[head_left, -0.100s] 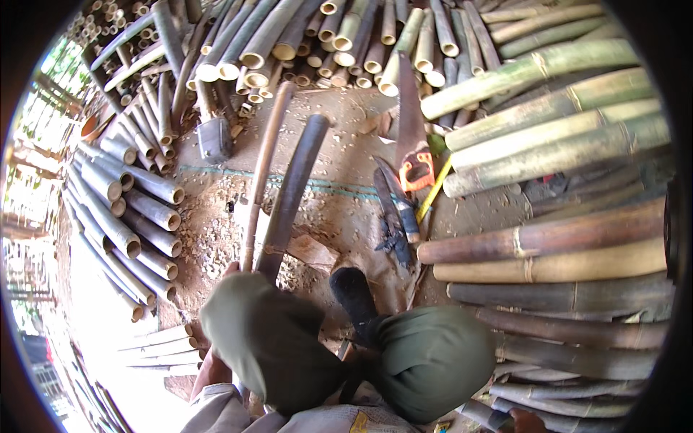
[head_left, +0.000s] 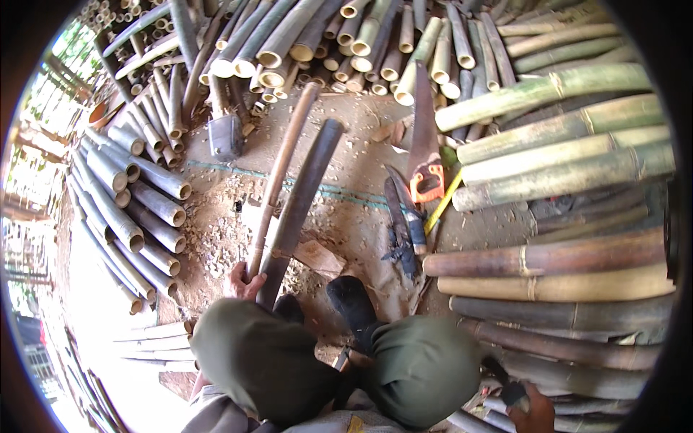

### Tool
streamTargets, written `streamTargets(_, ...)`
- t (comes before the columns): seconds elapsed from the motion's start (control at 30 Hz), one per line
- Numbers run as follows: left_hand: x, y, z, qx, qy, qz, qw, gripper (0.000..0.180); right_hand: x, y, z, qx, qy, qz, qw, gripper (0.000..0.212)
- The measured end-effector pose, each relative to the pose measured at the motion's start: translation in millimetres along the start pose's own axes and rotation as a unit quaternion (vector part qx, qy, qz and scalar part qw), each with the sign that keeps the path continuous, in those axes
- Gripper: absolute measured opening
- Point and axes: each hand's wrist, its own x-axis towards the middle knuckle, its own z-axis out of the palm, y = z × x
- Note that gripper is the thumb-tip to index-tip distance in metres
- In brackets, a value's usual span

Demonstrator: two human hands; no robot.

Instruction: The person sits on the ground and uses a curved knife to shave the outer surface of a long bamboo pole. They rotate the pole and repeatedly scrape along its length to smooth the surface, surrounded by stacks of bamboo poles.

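Note:
Beyond my left knee, my left hand [head_left: 244, 281] is closed around the lower end of a long brown bamboo strip [head_left: 286, 169]. Close beside the strip leans a darker bamboo piece [head_left: 307, 198], and my fingers reach near its edge. At the lower right my right hand [head_left: 534, 413] is closed on a dark-handled tool [head_left: 514, 394]. A dark curved part extends from it toward my right knee; I cannot make out its kind. Ahead on the ground lie a handsaw [head_left: 424, 137] with an orange handle and two knives [head_left: 402, 213] with dark handles.
Cut bamboo poles are stacked at the back [head_left: 303, 43], the left [head_left: 119, 209] and the right [head_left: 548, 256]. A grey block-like container [head_left: 225, 137] stands back left. Wood chips [head_left: 216, 224] cover the ground around a wooden block [head_left: 318, 257]. A yellow strip [head_left: 443, 202] lies beside the saw.
The view has shifted slightly. My left hand now shows more beyond the knee, at the strip's lower end. My right hand has risen further into view with the dark-handled tool.

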Motion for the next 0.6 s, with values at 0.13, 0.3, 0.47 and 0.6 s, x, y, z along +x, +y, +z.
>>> streamTargets(0.13,-6,15,-3,-0.007,0.006,0.073,0.997,0.041,79,-104,12,0.409,0.189,-0.118,0.885,0.081)
streamTargets(0.3,-9,7,-12,-0.032,0.003,0.046,0.998,0.043,202,-212,39,0.625,-0.076,-0.223,0.744,0.069)
streamTargets(0.47,-1,19,-32,0.007,-0.040,0.047,0.998,0.045,327,-306,50,0.728,-0.187,-0.206,0.626,0.034)
streamTargets(0.6,11,30,-25,0.010,-0.075,0.055,0.996,0.051,349,-384,49,0.693,-0.101,-0.259,0.665,0.032)
